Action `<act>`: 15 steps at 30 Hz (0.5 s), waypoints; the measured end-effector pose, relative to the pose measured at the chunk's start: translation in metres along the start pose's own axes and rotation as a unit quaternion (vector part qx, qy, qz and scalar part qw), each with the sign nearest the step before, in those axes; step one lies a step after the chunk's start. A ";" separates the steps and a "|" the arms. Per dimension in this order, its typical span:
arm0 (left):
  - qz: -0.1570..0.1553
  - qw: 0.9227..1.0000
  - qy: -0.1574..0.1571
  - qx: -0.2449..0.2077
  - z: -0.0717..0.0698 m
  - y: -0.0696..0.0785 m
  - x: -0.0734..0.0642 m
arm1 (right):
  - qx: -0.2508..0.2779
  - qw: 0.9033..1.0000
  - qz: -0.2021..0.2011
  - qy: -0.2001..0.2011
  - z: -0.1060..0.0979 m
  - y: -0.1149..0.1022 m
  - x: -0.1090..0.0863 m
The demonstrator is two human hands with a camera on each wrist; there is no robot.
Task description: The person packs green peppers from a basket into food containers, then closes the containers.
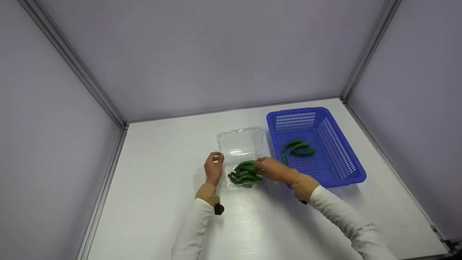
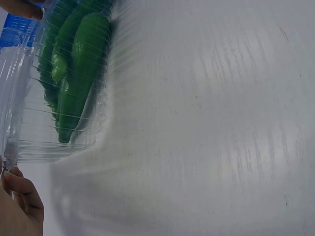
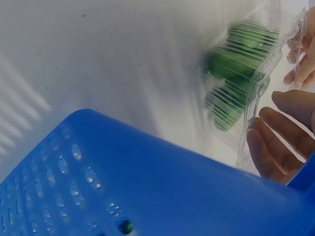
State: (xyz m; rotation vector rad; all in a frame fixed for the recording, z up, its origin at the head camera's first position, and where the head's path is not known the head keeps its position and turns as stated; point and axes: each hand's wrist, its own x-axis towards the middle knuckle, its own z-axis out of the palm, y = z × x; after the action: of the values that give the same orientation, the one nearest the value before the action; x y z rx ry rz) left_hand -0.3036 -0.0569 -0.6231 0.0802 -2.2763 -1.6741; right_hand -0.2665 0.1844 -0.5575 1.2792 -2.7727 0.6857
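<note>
A clear plastic clamshell box lies on the table with its lid open toward the back. Several green peppers are in its near half, and the left wrist view shows these peppers through the ribbed wall. At the box's left edge, my left hand pinches the rim between thumb and fingers. My right hand is over the right side of the box. In the right wrist view, the right hand's fingers are spread beside the rim, with nothing seen between them and the thumb.
A blue slotted basket stands right of the box, close to my right forearm. Inside it lie several more green peppers. Pale panels wall the white table at the back and both sides.
</note>
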 end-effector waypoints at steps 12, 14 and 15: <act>-0.014 1.000 0.000 0.011 0.001 0.000 0.001 | -0.013 1.000 -0.001 0.014 -0.003 -0.001 -0.004; -0.017 1.000 -0.003 0.010 0.001 0.001 0.000 | -0.018 1.000 -0.002 0.020 -0.003 0.000 -0.005; -0.018 1.000 -0.004 0.010 0.002 0.000 0.000 | -0.025 0.999 -0.003 0.026 -0.004 0.000 -0.006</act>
State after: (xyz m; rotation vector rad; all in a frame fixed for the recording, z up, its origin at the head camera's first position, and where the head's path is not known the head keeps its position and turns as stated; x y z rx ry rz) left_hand -0.3044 -0.0556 -0.6234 0.1204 -2.3101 -1.6733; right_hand -0.2635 0.1904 -0.5555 1.2431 -2.7253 0.6363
